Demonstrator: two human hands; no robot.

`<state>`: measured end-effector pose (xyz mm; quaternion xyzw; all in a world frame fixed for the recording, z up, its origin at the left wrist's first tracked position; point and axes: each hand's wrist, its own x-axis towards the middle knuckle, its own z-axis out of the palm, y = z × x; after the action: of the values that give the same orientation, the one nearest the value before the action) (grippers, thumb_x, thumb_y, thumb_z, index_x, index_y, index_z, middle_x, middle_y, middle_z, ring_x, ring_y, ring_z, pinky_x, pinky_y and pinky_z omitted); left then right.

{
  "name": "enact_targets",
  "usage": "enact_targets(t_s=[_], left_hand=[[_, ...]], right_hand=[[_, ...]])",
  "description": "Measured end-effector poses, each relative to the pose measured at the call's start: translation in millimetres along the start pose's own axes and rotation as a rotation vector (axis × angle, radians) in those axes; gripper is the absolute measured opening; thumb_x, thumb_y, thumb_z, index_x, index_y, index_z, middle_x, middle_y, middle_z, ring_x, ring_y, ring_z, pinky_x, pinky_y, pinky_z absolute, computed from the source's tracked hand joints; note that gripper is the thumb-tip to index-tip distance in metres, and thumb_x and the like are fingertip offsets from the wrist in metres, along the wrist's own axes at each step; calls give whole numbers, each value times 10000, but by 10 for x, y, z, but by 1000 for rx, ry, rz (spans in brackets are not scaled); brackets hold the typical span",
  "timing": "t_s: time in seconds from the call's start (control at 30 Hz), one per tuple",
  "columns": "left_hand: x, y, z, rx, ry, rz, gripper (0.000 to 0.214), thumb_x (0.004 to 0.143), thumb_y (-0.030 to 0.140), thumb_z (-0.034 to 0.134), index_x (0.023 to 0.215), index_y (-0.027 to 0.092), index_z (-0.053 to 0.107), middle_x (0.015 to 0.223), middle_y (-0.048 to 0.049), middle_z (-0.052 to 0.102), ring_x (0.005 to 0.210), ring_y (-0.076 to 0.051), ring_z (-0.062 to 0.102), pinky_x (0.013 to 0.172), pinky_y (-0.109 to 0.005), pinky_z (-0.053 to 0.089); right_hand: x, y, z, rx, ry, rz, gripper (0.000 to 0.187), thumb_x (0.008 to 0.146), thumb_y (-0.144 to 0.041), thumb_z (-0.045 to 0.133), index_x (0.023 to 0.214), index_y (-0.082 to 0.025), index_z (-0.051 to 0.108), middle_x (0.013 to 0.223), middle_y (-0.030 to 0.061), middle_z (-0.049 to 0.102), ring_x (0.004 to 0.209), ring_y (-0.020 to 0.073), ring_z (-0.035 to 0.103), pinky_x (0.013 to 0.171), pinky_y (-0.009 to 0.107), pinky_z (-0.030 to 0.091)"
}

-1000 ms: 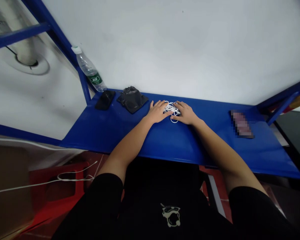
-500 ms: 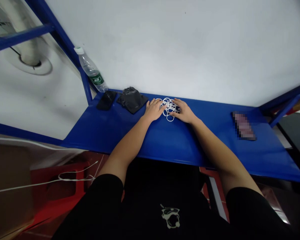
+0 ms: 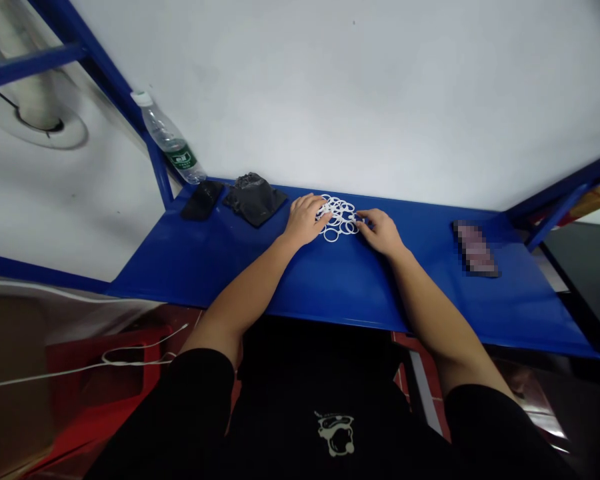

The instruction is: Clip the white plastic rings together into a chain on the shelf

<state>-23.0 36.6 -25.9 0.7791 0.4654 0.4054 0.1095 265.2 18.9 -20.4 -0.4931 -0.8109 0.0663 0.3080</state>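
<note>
A pile of several thin white rings (image 3: 339,218) lies spread on the blue shelf (image 3: 330,280) near the wall. My left hand (image 3: 303,219) rests palm down on the pile's left edge, fingers stretched out and touching the rings. My right hand (image 3: 380,230) lies on the pile's right side, its fingertips on the outermost rings, fingers extended flat. Neither hand lifts a ring off the surface.
A crumpled black bag (image 3: 253,193) and a flat black item (image 3: 202,200) lie left of my hands. A clear water bottle (image 3: 169,139) leans against the blue post. A blurred phone (image 3: 475,248) lies to the right. A red stool (image 3: 105,380) with a white cord stands below.
The bunched rings have been spread out into a wider, flatter patch. My two hands have drifted slightly apart, the right one sliding to the right.
</note>
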Motion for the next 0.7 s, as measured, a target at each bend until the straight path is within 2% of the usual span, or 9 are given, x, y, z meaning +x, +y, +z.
enact_targets(t_s=[0.17,0.3,0.4,0.57,0.7], left_hand=[[-91,294,21,-32,-170,188,315,1033,352,773,1328,243,782,1393,-120,777,1362,-318,686,1230,-557,501],[-136,370,47,-23,-275,274,306,1045,339,756,1339,257,781,1373,-100,782,1352,-304,692,1222,-541,507],[-133,341,47,12,-264,259,298,1059,341,751,1341,248,776,1361,-98,791,1334,-300,702,1211,-529,513],[-112,285,51,48,-167,203,367,1096,355,708,1442,234,720,1356,-116,796,1312,-305,710,1168,-533,538],[-106,286,46,40,-139,245,326,1144,376,623,1419,230,721,1357,-117,794,1287,-290,714,1138,-504,540]], right_hand=[[-2,-65,78,6,-70,14,416,1048,-391,582,1364,-193,767,1201,153,820,1043,309,761,947,493,637],[8,-83,105,25,-110,44,419,1022,-307,603,1399,-198,752,1146,131,833,983,298,762,925,465,629],[17,-128,71,55,-67,19,431,1026,-270,582,1420,-196,739,1136,138,820,989,295,753,932,457,618],[-6,-347,-7,175,57,-80,386,1058,-289,540,1376,-229,752,1052,107,780,923,261,715,889,435,604],[-54,-542,13,373,41,-68,305,1047,-328,595,1276,-243,778,971,57,759,776,199,668,777,368,589]])
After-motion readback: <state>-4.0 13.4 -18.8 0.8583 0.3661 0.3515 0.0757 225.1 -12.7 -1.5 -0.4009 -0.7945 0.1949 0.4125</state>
